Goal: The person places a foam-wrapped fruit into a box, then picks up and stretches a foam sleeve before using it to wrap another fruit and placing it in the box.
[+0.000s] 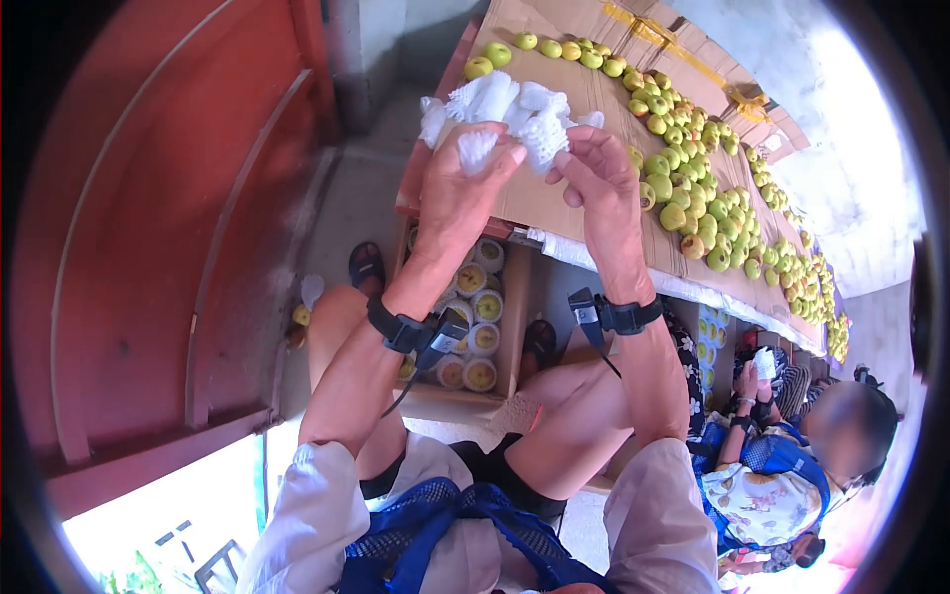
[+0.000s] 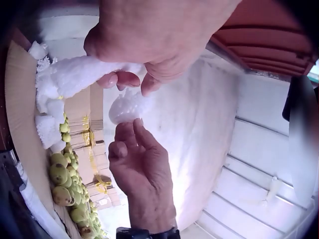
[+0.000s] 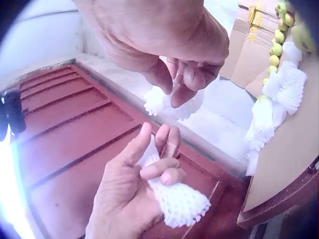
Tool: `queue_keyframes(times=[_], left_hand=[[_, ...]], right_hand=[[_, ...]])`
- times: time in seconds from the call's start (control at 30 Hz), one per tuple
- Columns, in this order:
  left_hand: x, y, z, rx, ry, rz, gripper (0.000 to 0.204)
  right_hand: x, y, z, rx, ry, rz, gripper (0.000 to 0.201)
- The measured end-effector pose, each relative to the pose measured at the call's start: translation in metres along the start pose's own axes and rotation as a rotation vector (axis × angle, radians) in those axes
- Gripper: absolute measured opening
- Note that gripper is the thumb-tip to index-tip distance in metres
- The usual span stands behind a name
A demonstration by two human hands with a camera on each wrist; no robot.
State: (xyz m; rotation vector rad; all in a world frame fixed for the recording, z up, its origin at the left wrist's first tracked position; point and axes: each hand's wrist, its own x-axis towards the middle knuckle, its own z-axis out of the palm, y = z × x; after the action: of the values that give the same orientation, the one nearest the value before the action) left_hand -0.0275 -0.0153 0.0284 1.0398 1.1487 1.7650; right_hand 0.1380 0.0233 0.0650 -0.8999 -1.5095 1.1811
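My left hand point(image 1: 460, 193) grips a white foam fruit net point(image 3: 182, 201), its frilled end sticking out below the curled fingers in the right wrist view. Thumb and fingers of my right hand point(image 1: 606, 188) pinch a second foam net point(image 2: 128, 107). Both hands are raised close together over the table's near edge. Just past them, a heap of white foam nets point(image 1: 485, 99) lies on the cardboard-covered tabletop point(image 1: 554, 203). Many green-yellow apples point(image 1: 683, 188) spread across the cardboard to the right of the hands.
Below the table, an open carton point(image 1: 510, 366) holds fruits in foam nets point(image 1: 483, 339). A red door point(image 1: 168, 218) stands at the left. Another person point(image 1: 772, 475) sits at the right, holding something white. Cardboard flaps with yellow tape point(image 1: 673, 45) edge the table's far side.
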Motion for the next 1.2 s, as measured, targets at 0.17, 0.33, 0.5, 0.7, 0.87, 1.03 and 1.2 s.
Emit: queue_keyframes(times=[0.17, 0.33, 0.5, 0.7, 0.87, 1.03, 1.2], left_hand=[[-0.002, 0.013, -0.008, 0.109, -0.029, -0.02, 0.031], [-0.002, 0.011, -0.013, -0.038, -0.105, -0.163, 0.03], [-0.004, 0.013, -0.013, -0.064, -0.085, -0.157, 0.026], [-0.004, 0.009, -0.011, 0.149, -0.186, -0.012, 0.024], [-0.001, -0.008, -0.01, 0.116, -0.138, 0.06, 0.023], [0.005, -0.011, -0.018, 0.069, -0.094, -0.007, 0.022], [-0.001, 0.001, -0.014, -0.095, -0.09, -0.158, 0.023]], right_hand=[[-0.016, 0.001, 0.015, 0.044, -0.035, -0.101, 0.024], [-0.018, -0.002, 0.01, 0.214, -0.077, 0.037, 0.022], [-0.014, 0.013, 0.005, 0.492, -0.137, 0.242, 0.022], [-0.019, 0.01, 0.017, 0.258, -0.127, 0.171, 0.021], [-0.015, 0.018, 0.003, 0.238, 0.006, 0.21, 0.022], [-0.015, 0.015, -0.004, 0.354, 0.054, 0.272, 0.018], [-0.016, 0.015, -0.002, 0.409, -0.031, 0.269, 0.018]])
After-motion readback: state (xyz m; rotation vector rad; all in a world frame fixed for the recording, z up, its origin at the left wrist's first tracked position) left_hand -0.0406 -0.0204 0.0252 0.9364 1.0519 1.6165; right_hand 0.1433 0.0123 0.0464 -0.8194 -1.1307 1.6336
